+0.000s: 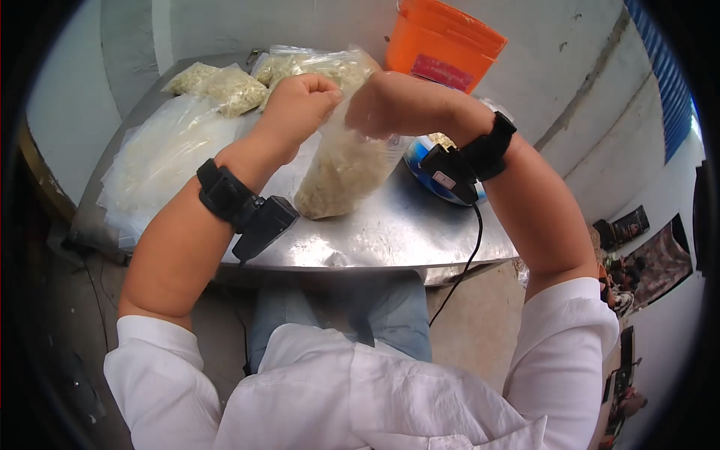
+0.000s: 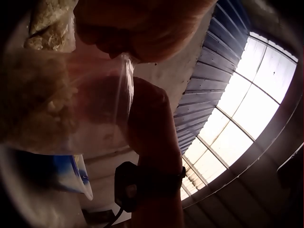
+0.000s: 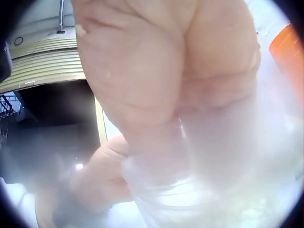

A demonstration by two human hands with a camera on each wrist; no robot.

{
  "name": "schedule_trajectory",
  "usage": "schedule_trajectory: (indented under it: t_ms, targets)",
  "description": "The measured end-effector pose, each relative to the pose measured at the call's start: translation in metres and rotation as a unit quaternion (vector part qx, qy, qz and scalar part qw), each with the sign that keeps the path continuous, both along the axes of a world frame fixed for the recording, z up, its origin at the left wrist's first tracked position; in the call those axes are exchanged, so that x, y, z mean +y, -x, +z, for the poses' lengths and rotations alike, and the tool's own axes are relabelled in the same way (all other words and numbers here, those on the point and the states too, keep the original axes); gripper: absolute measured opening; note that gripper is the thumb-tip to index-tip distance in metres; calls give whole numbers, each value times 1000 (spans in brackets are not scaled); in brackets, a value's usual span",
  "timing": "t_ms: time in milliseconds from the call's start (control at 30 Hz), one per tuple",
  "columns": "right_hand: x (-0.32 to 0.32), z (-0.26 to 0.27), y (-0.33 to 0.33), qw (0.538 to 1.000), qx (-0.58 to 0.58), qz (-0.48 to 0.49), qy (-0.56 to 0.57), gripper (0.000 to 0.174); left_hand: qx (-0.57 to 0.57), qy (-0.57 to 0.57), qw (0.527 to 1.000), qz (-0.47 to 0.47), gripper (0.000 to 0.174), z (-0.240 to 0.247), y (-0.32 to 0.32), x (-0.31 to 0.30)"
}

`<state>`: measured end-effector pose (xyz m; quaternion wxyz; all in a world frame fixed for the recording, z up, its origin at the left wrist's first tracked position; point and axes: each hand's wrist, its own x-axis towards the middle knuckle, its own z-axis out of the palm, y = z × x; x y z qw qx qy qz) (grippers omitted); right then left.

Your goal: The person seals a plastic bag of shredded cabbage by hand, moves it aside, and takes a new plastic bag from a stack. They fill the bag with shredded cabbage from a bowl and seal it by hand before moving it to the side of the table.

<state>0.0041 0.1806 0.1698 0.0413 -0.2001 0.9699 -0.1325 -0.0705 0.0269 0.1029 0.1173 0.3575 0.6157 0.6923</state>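
A clear plastic bag (image 1: 341, 176) partly filled with pale yellowish dried flakes stands on the metal table. At its mouth, my left hand (image 1: 300, 105) pinches the upper edge of the plastic between thumb and fingers. My right hand (image 1: 405, 105) reaches down into the bag from the other side. Through the film in the left wrist view, the blurred fingers of the right hand (image 2: 147, 111) show inside the mouth, above the flakes. In the right wrist view, hazy plastic (image 3: 175, 197) wraps around that hand; how its fingers are bent cannot be made out.
Flat clear bags (image 1: 161, 154) lie stacked on the left of the metal table (image 1: 315, 251). Filled bags (image 1: 232, 90) lie toward the back. A blue and white basin (image 1: 415, 166) holding flakes is at the right, partly behind the right wrist camera. An orange bucket (image 1: 442, 41) stands behind.
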Motion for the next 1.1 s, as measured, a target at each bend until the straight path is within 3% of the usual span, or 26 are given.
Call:
schedule_trajectory:
  t_ms: [67, 133, 200, 267, 333, 400, 467, 500, 567, 700, 767, 800, 867, 933, 1000, 1067, 1100]
  targets:
    - [-2, 2, 0, 999, -22, -22, 36, 16, -33, -7, 999, -13, 7, -1, 4, -2]
    - [-6, -13, 5, 986, 4, 40, -165, 16, -41, -4, 998, -37, 7, -3, 8, -2]
    - [-2, -13, -2, 986, 21, 1, -167, 14, -49, -3, 997, -65, 7, -6, 12, 2]
    - [2, -4, -12, 988, 56, -59, 132, 10, -98, -46, 994, -32, 8, -12, 15, 5]
    - [18, 9, -19, 969, 118, -50, 210, 13, -116, -69, 990, -51, 10, -17, 20, 4]
    - [38, 33, -36, 941, 79, -119, 306, 16, -157, -108, 981, -26, 8, -22, 32, 3]
    - [80, 35, -59, 895, 108, -88, 423, 9, -167, -110, 980, -10, 8, -27, 40, -3]
    - [99, 38, -78, 876, 87, -112, 462, 9, -167, -125, 978, -24, 8, -31, 45, -8]
    - [142, 27, -115, 875, 151, -149, 436, 11, -172, -147, 973, -33, 8, -38, 57, -12]
    - [205, -9, -191, 802, 142, -237, 530, 6, -197, -163, 967, 7, 9, -41, 62, -14]
    - [238, -39, -216, 779, 101, -333, 521, 7, -194, -169, 966, 4, 9, -38, 53, -16]
    - [250, -54, -223, 778, 102, -334, 522, 7, -190, -175, 966, 3, 9, -38, 50, -16]
    - [272, -84, -232, 734, 60, -509, 445, 7, -179, -166, 969, -29, 10, -46, 59, -23]
    - [290, -113, -229, 743, 44, -541, 392, 8, -166, -158, 972, -61, 11, -47, 55, -21]
    - [310, -136, -221, 749, 29, -570, 337, 10, -179, -169, 969, 20, 11, -41, 40, -17]
    - [329, -152, -209, 775, 57, -561, 284, 13, -178, -170, 969, 27, 11, -42, 33, -18]
    - [335, -155, -202, 791, 44, -576, 203, 18, -181, -170, 968, 33, 11, -43, 31, -19]
